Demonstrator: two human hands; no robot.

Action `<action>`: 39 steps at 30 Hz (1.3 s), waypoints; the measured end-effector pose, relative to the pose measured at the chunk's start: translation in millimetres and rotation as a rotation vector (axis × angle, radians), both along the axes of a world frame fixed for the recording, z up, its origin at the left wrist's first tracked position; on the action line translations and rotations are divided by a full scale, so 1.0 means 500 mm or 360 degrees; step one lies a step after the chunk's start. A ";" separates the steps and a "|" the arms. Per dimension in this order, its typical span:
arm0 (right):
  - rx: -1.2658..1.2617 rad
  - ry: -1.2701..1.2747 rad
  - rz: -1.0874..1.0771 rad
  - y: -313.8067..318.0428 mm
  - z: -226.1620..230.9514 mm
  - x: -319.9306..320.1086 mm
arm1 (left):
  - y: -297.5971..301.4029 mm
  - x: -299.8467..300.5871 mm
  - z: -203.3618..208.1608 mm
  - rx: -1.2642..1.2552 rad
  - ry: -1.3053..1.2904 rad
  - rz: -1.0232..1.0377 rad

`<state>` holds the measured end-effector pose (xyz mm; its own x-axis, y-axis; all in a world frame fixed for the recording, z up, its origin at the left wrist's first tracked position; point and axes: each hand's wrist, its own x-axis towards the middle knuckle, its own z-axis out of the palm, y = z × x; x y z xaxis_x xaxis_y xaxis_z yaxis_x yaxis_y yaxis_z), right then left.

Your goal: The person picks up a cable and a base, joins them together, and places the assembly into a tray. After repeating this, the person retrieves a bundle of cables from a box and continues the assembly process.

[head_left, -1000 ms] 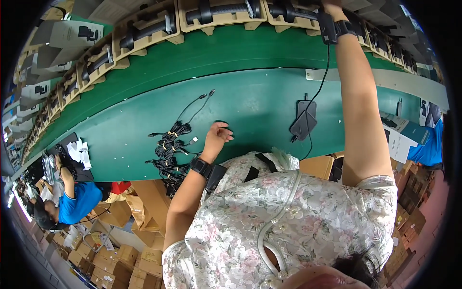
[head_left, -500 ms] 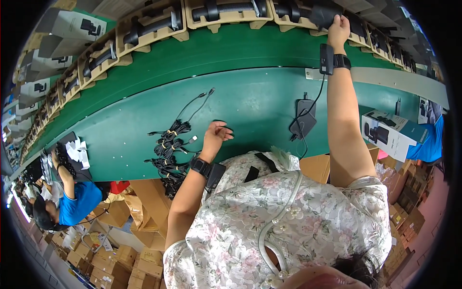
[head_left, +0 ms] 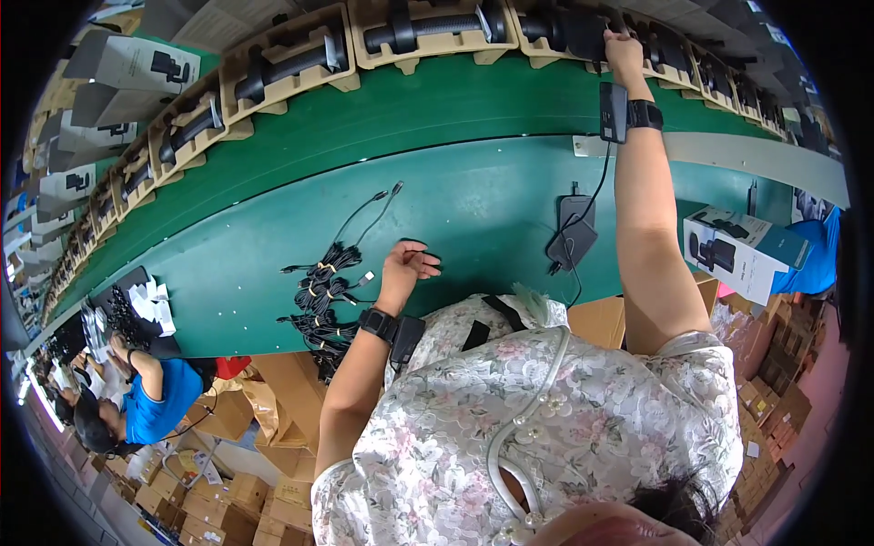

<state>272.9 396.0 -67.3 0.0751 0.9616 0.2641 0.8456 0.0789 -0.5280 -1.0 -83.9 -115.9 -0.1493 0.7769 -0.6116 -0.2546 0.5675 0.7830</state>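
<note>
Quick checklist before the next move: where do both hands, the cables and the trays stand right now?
1. Right hand reaches the black device in the far pulp tray: ok.
2. Firm grip on that device: cannot tell, the fingers are partly hidden.
3. Left hand rests on the green belt with a black cable under its fingers: ok.
4. Bundled cables lie within the left hand's reach: ok.
5. Black adapter lies apart from both hands: ok.
6. Neighbouring tray already holds a device: ok.

Green bench (head_left: 473,205): cable bundles (head_left: 323,296), adapter (head_left: 574,235).
</note>
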 end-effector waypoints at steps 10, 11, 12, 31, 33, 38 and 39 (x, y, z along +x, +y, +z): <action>0.0322 -0.0160 -0.0016 0.189 -0.012 0.040 | 0.005 -0.007 0.018 -0.0039 -0.0006 -0.0008; 0.0445 -0.0021 -0.0056 0.178 -0.008 0.045 | 0.005 -0.009 0.020 -0.0059 0.0005 -0.0005; 0.0591 0.0087 -0.0101 0.172 -0.013 0.080 | 0.015 -0.009 0.024 -0.0066 0.0009 -0.0027; 0.0888 0.0926 -0.0566 0.020 0.061 0.003 | 0.009 -0.020 0.028 -0.0031 -0.0057 0.0031; 0.0923 0.1043 -0.0560 0.021 0.066 0.003 | 0.008 -0.023 0.029 -0.0031 -0.0064 0.0030; 0.0450 0.0189 -0.0450 0.029 0.019 0.034 | 0.010 -0.022 0.042 -0.0045 -0.0054 0.0010; 0.0453 0.0199 -0.0449 0.025 0.026 0.021 | 0.009 -0.027 0.041 -0.0055 -0.0051 0.0020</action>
